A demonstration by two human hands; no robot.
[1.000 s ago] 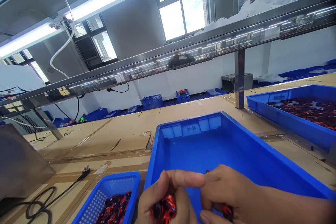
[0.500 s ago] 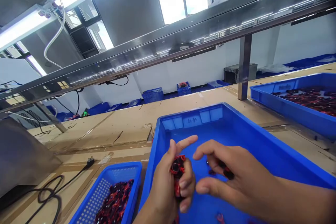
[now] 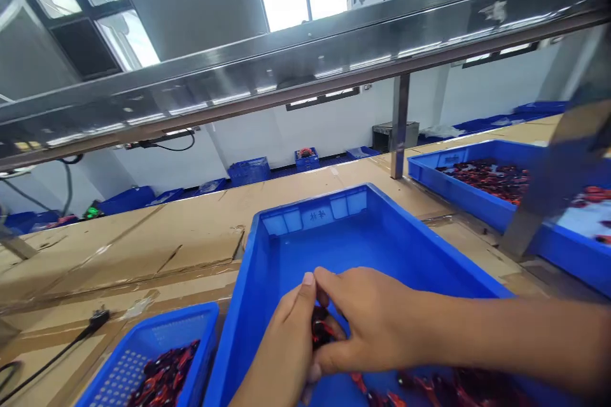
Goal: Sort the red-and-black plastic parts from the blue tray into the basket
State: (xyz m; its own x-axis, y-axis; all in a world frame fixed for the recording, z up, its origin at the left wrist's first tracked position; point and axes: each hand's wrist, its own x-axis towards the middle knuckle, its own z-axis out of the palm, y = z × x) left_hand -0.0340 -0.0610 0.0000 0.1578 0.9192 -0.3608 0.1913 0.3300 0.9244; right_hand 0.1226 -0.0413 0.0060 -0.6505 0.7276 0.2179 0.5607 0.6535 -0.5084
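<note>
My left hand (image 3: pixel 286 346) and my right hand (image 3: pixel 372 324) meet over a large blue plastic tray (image 3: pixel 305 229). Both pinch a small red and black part (image 3: pixel 321 329) held between them. The fingers of both hands are closed around it. More red and black parts (image 3: pixel 429 388) lie on the tray floor under my right forearm. A small blue perforated basket (image 3: pixel 143 337) with several red and black parts (image 3: pixel 162 375) stands to the left of my left hand.
A second blue tray (image 3: pixel 458 168) full of red and black parts stands at the right. Cardboard sheets (image 3: pixel 143 248) cover the bench. A black power plug and cord (image 3: pixel 90 321) lie at the left. A metal shelf rail (image 3: pixel 305 70) and post (image 3: pixel 398 127) cross overhead.
The hands came together: my right hand moved left onto the part held in my left hand. The view swung right and down, showing loose parts in the tray.
</note>
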